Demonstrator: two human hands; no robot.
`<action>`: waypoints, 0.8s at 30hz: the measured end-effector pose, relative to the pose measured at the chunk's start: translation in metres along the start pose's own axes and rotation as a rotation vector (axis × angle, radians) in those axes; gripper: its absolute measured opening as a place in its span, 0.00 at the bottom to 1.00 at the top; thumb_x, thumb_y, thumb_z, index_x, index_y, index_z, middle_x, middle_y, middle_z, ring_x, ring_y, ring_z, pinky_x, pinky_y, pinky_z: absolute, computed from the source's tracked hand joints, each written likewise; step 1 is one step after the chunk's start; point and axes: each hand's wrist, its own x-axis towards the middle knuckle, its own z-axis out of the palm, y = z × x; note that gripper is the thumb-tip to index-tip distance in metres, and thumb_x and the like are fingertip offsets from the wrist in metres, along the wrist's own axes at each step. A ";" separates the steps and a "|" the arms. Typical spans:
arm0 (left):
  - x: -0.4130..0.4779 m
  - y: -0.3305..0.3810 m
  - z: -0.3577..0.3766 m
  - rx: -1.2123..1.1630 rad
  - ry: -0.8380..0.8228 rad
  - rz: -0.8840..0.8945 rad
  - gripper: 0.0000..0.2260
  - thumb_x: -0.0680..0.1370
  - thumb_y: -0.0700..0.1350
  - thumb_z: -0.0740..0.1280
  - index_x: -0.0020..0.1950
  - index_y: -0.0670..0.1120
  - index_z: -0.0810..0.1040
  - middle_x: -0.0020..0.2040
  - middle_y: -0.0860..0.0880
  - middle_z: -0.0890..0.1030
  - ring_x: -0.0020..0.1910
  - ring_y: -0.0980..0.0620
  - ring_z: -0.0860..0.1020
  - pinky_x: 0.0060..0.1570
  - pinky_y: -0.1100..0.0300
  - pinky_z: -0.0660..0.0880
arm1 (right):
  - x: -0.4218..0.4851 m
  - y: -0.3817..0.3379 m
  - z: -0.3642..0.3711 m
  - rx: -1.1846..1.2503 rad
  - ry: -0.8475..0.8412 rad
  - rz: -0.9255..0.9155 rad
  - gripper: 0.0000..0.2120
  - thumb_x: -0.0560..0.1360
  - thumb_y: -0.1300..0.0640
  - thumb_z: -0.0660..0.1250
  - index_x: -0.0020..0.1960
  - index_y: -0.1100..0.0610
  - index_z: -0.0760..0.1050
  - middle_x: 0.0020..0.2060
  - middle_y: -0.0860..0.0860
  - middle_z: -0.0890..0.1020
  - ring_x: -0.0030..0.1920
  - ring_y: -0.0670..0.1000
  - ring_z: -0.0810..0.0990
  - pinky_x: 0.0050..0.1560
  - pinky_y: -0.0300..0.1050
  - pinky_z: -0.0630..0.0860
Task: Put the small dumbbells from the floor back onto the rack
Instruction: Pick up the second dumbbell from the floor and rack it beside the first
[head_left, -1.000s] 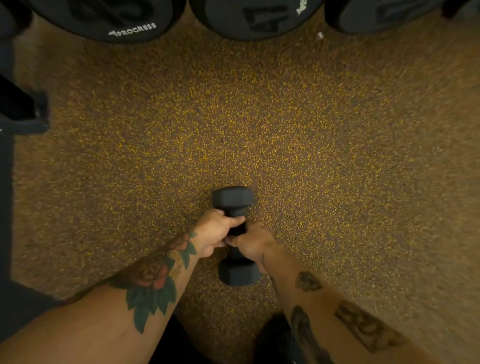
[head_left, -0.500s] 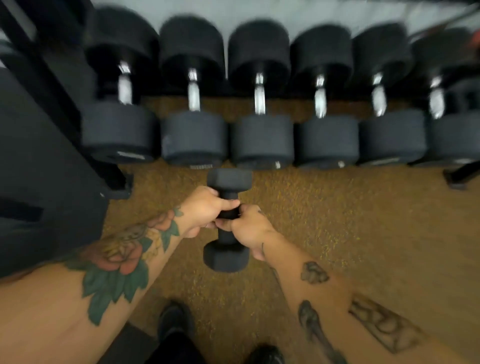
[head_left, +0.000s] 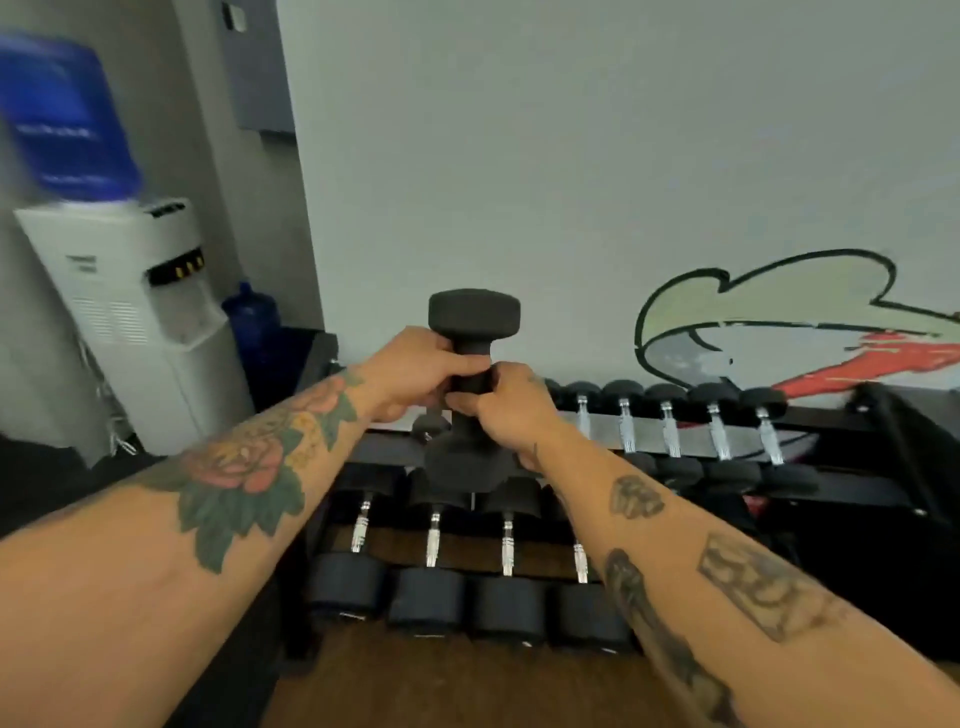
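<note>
A small black hex dumbbell (head_left: 474, 317) is held upright in the air, both hands wrapped around its handle. My left hand (head_left: 415, 370) grips it from the left and my right hand (head_left: 506, 408) from the right. The dumbbell hovers over the left end of the black rack (head_left: 852, 488), whose upper tier holds a row of small chrome-handled dumbbells (head_left: 670, 436) to the right of my hands. The dumbbell's lower head (head_left: 457, 465) hides part of the upper tier behind it.
The lower tier carries several bigger round dumbbells (head_left: 426, 561) below my forearms. A white water cooler (head_left: 150, 322) with a blue bottle stands at the left by the wall. A painted wall rises behind the rack. Brown speckled floor (head_left: 441, 686) lies in front.
Both hands have lifted the dumbbell from the floor to above the rack's top tier. My view has swung up from the floor to the rack and wall.
</note>
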 end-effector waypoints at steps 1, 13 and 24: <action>-0.007 0.020 -0.006 0.010 -0.002 0.027 0.14 0.74 0.43 0.75 0.53 0.34 0.83 0.53 0.32 0.85 0.51 0.38 0.84 0.60 0.37 0.77 | -0.004 -0.019 -0.009 -0.007 0.012 -0.018 0.18 0.76 0.51 0.76 0.61 0.60 0.83 0.57 0.59 0.88 0.58 0.59 0.85 0.56 0.53 0.81; 0.018 0.038 -0.063 0.036 0.005 0.042 0.13 0.75 0.43 0.74 0.57 0.37 0.83 0.51 0.41 0.87 0.47 0.46 0.84 0.44 0.53 0.82 | 0.038 -0.060 0.019 0.056 0.010 -0.037 0.21 0.75 0.51 0.77 0.63 0.61 0.82 0.59 0.59 0.86 0.60 0.60 0.85 0.59 0.54 0.82; 0.259 -0.119 -0.132 -0.069 -0.058 -0.226 0.11 0.76 0.43 0.74 0.55 0.39 0.85 0.52 0.43 0.88 0.54 0.45 0.86 0.49 0.52 0.84 | 0.260 0.046 0.151 0.038 -0.105 0.207 0.19 0.77 0.52 0.75 0.64 0.59 0.81 0.59 0.57 0.86 0.61 0.58 0.84 0.61 0.55 0.83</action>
